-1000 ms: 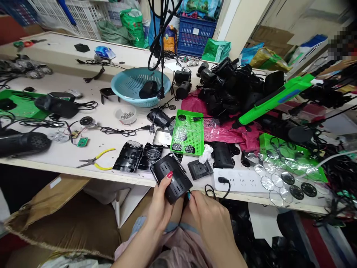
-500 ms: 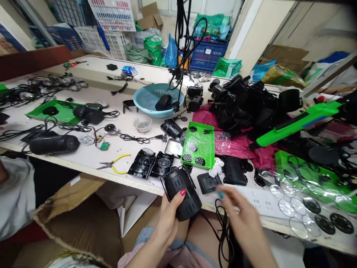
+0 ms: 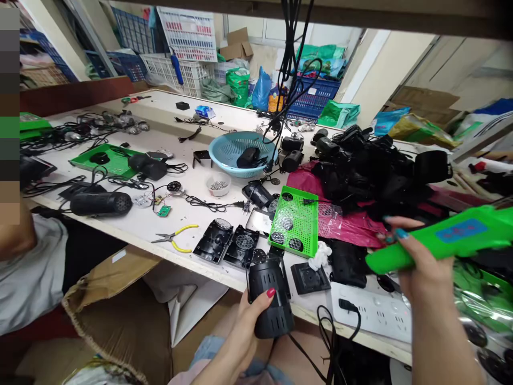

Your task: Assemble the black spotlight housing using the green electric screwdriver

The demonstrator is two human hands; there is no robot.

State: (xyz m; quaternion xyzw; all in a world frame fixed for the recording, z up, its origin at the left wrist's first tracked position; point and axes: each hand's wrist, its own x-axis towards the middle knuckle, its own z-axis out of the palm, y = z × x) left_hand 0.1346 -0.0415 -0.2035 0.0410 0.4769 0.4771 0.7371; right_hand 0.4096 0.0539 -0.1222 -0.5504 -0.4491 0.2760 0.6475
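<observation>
My left hand (image 3: 250, 326) is closed around a black slotted lamp housing (image 3: 270, 299), thumb across its side, above my lap at the table's front edge. A black cord (image 3: 306, 355) trails from its lower end. On the right, my right hand (image 3: 427, 262) grips a long bright green electric screwdriver (image 3: 460, 235) with a blue label; its tip cannot be made out. Below that hand a black plug (image 3: 348, 306) sits in a white power strip (image 3: 371, 315). A square black plate (image 3: 310, 278) and a crumpled white wad (image 3: 320, 256) lie between the hands.
Yellow-handled pliers (image 3: 176, 239) and two open black shells (image 3: 214, 240) lie near the front edge. Behind stand a green basket (image 3: 298, 214), a blue colander (image 3: 224, 160) and a heap of black housings (image 3: 360, 171). Cords (image 3: 294, 59) hang overhead. Another person's sleeve (image 3: 32, 267) is at left.
My right hand has moved up and right from beside the cord and now holds the green screwdriver. The lamp housing stays in my left hand, more upright. A plug now shows in the power strip.
</observation>
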